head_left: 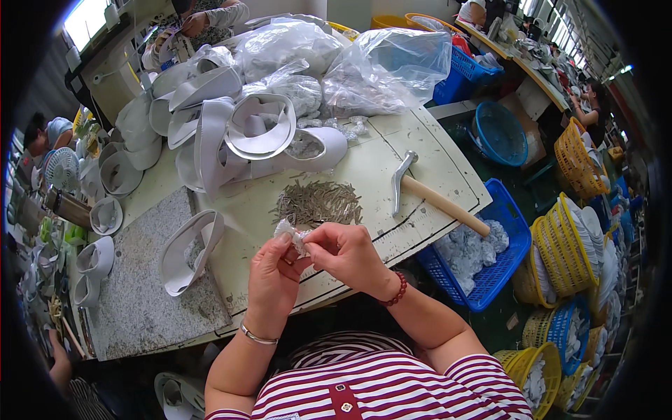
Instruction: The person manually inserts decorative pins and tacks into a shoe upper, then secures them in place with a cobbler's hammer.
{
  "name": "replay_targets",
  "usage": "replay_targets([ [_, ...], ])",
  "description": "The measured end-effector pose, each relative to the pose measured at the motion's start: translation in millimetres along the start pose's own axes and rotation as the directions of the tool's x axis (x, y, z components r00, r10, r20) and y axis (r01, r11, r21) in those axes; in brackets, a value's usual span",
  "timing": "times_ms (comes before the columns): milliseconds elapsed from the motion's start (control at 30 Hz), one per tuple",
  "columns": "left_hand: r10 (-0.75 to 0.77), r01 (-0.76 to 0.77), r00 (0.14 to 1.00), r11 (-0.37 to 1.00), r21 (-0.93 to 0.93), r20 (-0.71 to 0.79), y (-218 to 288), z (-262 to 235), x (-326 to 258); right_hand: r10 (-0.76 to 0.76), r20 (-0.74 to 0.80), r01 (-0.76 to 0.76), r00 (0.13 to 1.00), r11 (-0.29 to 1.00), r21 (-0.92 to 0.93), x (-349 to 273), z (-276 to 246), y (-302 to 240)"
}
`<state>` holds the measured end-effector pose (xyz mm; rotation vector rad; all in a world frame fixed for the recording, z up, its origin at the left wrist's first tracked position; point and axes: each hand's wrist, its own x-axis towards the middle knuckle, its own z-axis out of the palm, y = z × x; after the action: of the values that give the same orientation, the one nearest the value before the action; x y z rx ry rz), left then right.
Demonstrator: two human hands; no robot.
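Note:
My left hand (274, 271) and my right hand (350, 257) meet over the near edge of the table, fingertips pinched together. Between them is a small white textured piece (299, 242), partly hidden by the fingers, so its exact kind does not show. Just beyond my hands lies a loose pile of thin, dull metal strips (318, 203). To the right of it rests a claw-headed hammer (437, 199) with a wooden handle reaching over the table's edge. Left of my hands a white shoe upper (190, 252) sits on a grey speckled stone slab (143, 280).
More white shoe uppers (260, 126) are heaped beyond the metal strips, backed by clear plastic bags (287, 49). A blue basket (483, 297) with white pieces stands right of the table (385, 147). Yellow baskets (565, 248) line the right. Other people work farther off.

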<state>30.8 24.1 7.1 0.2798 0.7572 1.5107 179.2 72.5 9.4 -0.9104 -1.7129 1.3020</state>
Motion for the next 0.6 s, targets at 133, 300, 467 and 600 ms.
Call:
replay_targets([
  [133,-0.032,0.032,0.999,0.999,-0.033,-0.016,0.5,1.0,-1.3,0.084,0.063,-0.095,0.994,0.976,0.197,2.2,-3.8,-2.4],
  [300,-0.019,0.021,0.998,0.999,-0.028,0.064,-2.4,-7.4,-1.9,0.123,0.111,-0.146,0.986,0.963,0.227,1.8,-6.7,-4.0],
  [467,0.049,-0.053,0.998,0.996,0.071,0.05,-7.9,-6.1,-4.4,0.138,0.154,-0.171,0.978,0.957,0.232,1.5,-11.3,-4.9],
  [600,0.018,-0.02,0.999,0.997,0.08,0.028,-9.8,-5.4,-6.3,0.089,0.141,-0.136,0.986,0.918,0.372,-1.6,-4.2,5.9],
])
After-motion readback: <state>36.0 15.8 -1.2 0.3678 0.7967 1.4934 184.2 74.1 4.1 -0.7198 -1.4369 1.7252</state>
